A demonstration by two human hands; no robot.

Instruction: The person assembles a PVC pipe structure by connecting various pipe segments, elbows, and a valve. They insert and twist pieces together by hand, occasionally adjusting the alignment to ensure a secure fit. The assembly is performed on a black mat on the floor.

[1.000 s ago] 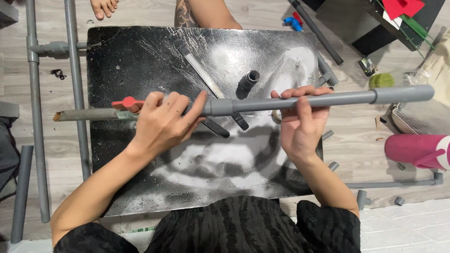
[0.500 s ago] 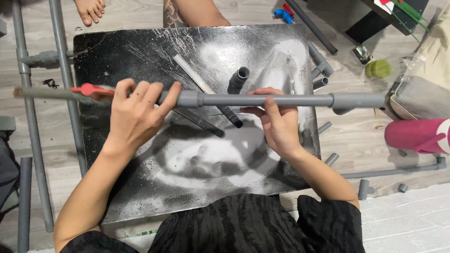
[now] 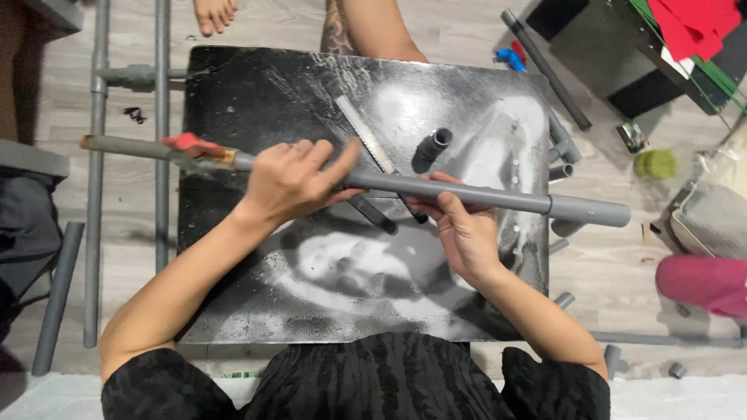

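A long grey plastic pipe (image 3: pixel 498 198) lies across the black board (image 3: pixel 233 93), held level above it. Its left part carries a valve with a red handle (image 3: pixel 191 144), and a coupling sits at its right end (image 3: pixel 591 210). My left hand (image 3: pixel 292 183) wraps the pipe just right of the valve. My right hand (image 3: pixel 459 225) grips the pipe from below near its middle. A short grey pipe fitting (image 3: pixel 432 148) and a saw blade (image 3: pixel 362 128) lie on the board behind the pipe.
Long grey pipes (image 3: pixel 97 179) lie on the wooden floor at left. Short pipe pieces (image 3: pixel 560 148) rest at the board's right edge. Another person's bare foot (image 3: pixel 214 14) and leg (image 3: pixel 373 27) are beyond the board. A pink object (image 3: pixel 700 280) sits at right.
The pipe has slid to the left in both hands, and its right end now tilts slightly down. Both hands stayed on it.
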